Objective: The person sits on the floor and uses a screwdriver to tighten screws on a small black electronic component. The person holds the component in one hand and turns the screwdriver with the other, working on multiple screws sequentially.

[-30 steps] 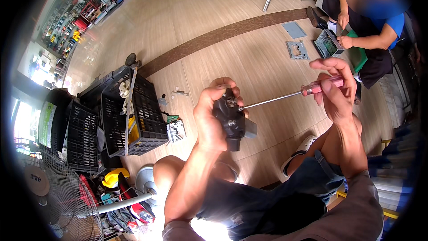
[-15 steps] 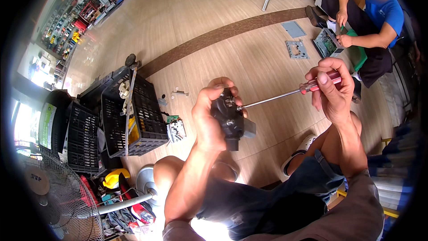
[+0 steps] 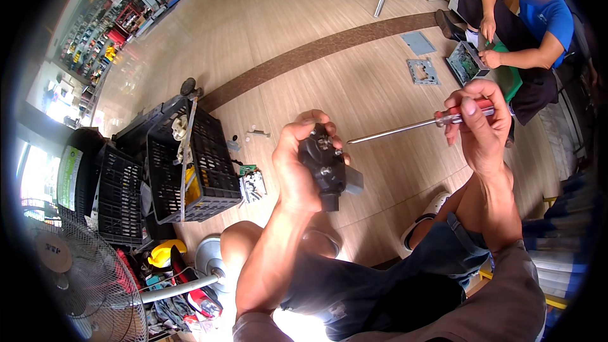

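My left hand (image 3: 297, 171) is wrapped round a black plastic device (image 3: 324, 163) with screws on its face and a grey block on its lower right side; its exact kind I cannot make out. In my right hand (image 3: 479, 128) is a screwdriver (image 3: 405, 130) with a red, see-through handle, gripped between thumb and fingers. The long metal shaft points left at the device. Its tip stands a little way off the screw on the device's right edge, not touching it.
A black crate (image 3: 193, 164) stands at the left, with small parts and a circuit board (image 3: 252, 183) beside it. A fan (image 3: 60, 266) is at lower left. At upper right a co-worker in a blue shirt (image 3: 550, 22) handles an opened metal case (image 3: 467, 63); metal plates (image 3: 422, 71) lie nearby.
The screwdriver has drawn back to the right, and its tip has come off the screw on the device. My left hand and the device stay nearly where they were.
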